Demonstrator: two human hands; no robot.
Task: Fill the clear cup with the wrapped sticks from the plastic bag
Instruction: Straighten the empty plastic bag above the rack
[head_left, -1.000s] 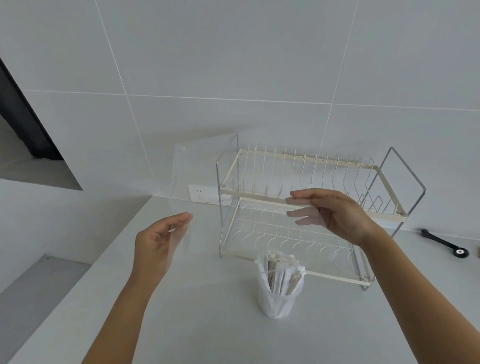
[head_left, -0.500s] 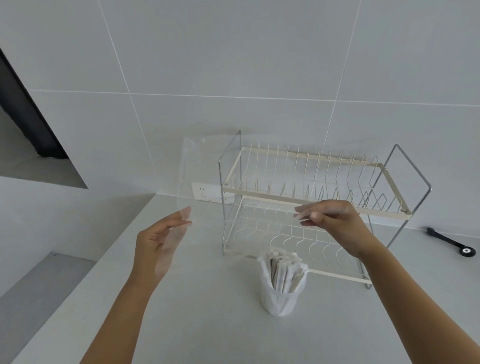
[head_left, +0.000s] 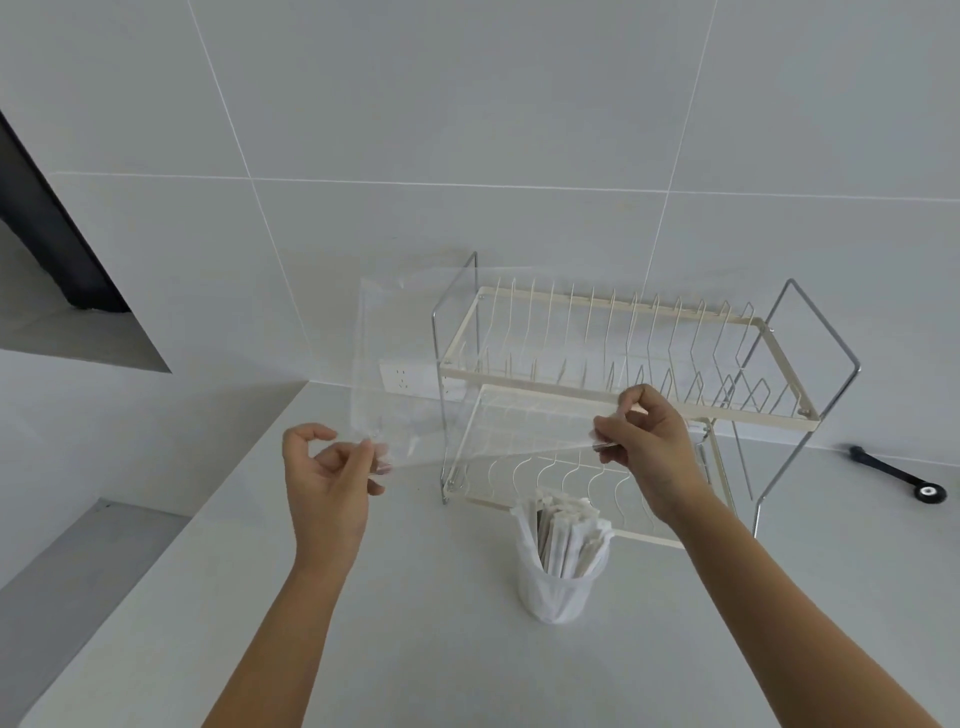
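A clear plastic bag (head_left: 415, 364) hangs stretched in the air in front of the dish rack, flat and see-through, with nothing visible inside. My left hand (head_left: 330, 480) pinches its lower left corner between thumb and fingertips. My right hand (head_left: 641, 441) pinches its lower right edge. Below them, on the counter, stands the clear cup (head_left: 558, 587), packed with several wrapped sticks (head_left: 566, 535) that stand upright and poke above the rim.
A two-tier cream and chrome dish rack (head_left: 597, 374) stands against the tiled wall right behind the cup. A black tool (head_left: 898, 475) lies at the far right. A wall socket (head_left: 400, 376) sits behind the bag. The counter edge drops off at left.
Both hands, earlier open with fingers extended, have closed into pinches on the bag's lower edge. The bag now hangs spread between them. The cup has not moved.
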